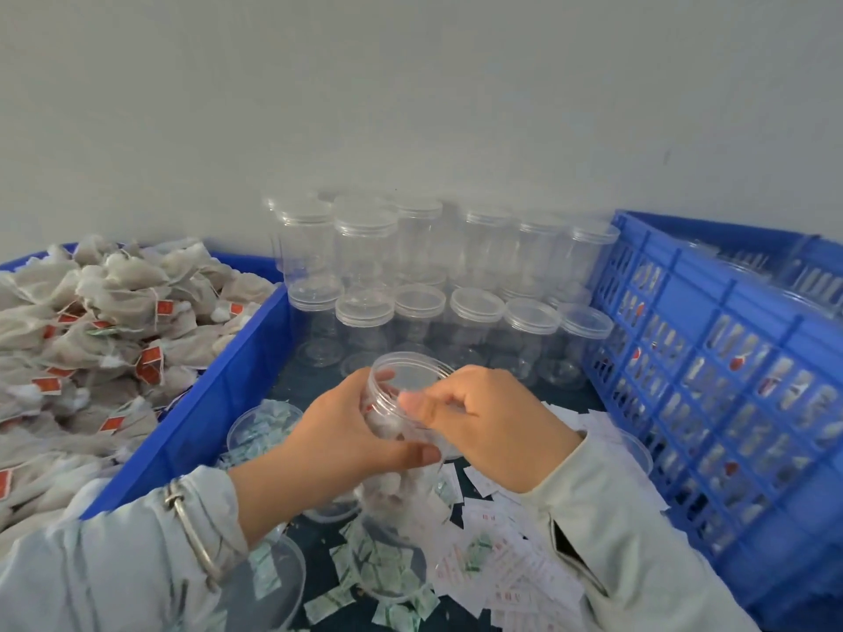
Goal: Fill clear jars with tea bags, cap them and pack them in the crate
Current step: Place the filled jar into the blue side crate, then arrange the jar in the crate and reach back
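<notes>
The jar (401,403), beside the crate (711,358), is uncapped: my left hand (337,431) grips it, right fingers (438,403) pinch its rim; I'd steady it upright before capping.

Counts on the desk
Two blue plastic crates (214,394) (711,358), two hands (346,426) (483,421), one open clear plastic jar (401,403); capped jars too overlapped to count.
</notes>
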Motion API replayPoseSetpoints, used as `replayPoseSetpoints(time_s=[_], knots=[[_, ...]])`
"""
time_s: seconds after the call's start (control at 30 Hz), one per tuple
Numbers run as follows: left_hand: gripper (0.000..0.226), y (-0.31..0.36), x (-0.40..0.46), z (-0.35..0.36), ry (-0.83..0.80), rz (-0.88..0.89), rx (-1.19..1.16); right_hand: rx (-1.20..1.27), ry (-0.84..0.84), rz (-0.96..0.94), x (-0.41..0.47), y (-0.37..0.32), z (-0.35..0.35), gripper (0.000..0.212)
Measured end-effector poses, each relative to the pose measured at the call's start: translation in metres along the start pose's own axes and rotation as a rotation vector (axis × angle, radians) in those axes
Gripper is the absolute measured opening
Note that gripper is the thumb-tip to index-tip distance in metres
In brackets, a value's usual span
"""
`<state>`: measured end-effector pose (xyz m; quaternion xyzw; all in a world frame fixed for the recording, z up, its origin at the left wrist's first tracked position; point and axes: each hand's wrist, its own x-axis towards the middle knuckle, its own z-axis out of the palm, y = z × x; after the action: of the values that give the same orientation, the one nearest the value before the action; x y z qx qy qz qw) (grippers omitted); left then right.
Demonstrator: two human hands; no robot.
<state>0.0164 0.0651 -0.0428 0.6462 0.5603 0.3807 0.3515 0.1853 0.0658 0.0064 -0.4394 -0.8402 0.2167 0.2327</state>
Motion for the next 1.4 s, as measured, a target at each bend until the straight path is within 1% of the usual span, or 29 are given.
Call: replayPoseSetpoints(time_s=[0.07,0.13,0.27,0.4,0.47,0.5,0.6,0.7,0.77,0.83,0.9,0.97,1.03,1.1,1.2,1.23,1.3,1.4], knots=[[0.081,0.013,0.001,0.002,0.031,0.045,-0.05,0.014,0.033,-0.037,-0.004,-0.004,-0.012,0.029],[0.077,0.029,0.005,0.004,0.06,0.078,-0.102,-0.02,0.072,-0.075,-0.008,-0.006,-0.028,0.023],[0.068,0.066,0.02,0.018,0.079,0.165,-0.159,-0.078,0.209,-0.121,-0.02,-0.004,-0.068,0.012],[0.064,0.117,0.041,0.043,0.068,0.286,-0.16,-0.22,0.376,-0.155,-0.039,0.003,-0.116,0.011],[0.079,0.148,0.048,0.058,0.071,0.369,-0.156,-0.325,0.495,-0.187,-0.051,0.004,-0.143,0.011],[0.083,0.164,0.051,0.066,0.075,0.42,-0.159,-0.377,0.563,-0.206,-0.057,0.005,-0.157,0.012],[0.071,0.216,0.058,0.091,0.106,0.566,-0.197,-0.513,0.724,-0.206,-0.079,0.006,-0.202,0.016],[0.084,0.26,0.071,0.117,0.091,0.605,-0.229,-0.54,0.825,-0.178,-0.097,0.012,-0.242,0.011],[0.083,0.283,0.078,0.136,0.035,0.614,-0.262,-0.56,0.859,-0.141,-0.107,0.02,-0.263,0.006],[0.084,0.299,0.084,0.156,-0.011,0.603,-0.248,-0.604,0.873,-0.085,-0.116,0.031,-0.28,0.009],[0.091,0.306,0.088,0.176,-0.017,0.576,-0.158,-0.64,0.896,-0.005,-0.125,0.047,-0.291,0.016],[0.089,0.304,0.09,0.197,-0.048,0.549,-0.06,-0.651,0.923,0.073,-0.137,0.064,-0.298,0.018],[0.075,0.295,0.087,0.215,-0.105,0.55,-0.003,-0.662,0.935,0.158,-0.149,0.083,-0.303,0.016],[0.053,0.282,0.083,0.23,-0.139,0.584,0.079,-0.68,0.923,0.259,-0.162,0.103,-0.304,0.014],[0.025,0.268,0.08,0.242,-0.193,0.595,0.143,-0.69,0.828,0.42,-0.174,0.133,-0.302,0.01],[0.023,0.266,0.08,0.244,-0.208,0.597,0.15,-0.683,0.779,0.475,-0.176,0.142,-0.3,0.01],[0.027,0.266,0.082,0.244,-0.227,0.616,0.176,-0.652,0.657,0.559,-0.177,0.158,-0.297,0.011],[0.03,0.265,0.084,0.245,-0.244,0.623,0.203,-0.581,0.491,0.632,-0.174,0.176,-0.289,0.012]])
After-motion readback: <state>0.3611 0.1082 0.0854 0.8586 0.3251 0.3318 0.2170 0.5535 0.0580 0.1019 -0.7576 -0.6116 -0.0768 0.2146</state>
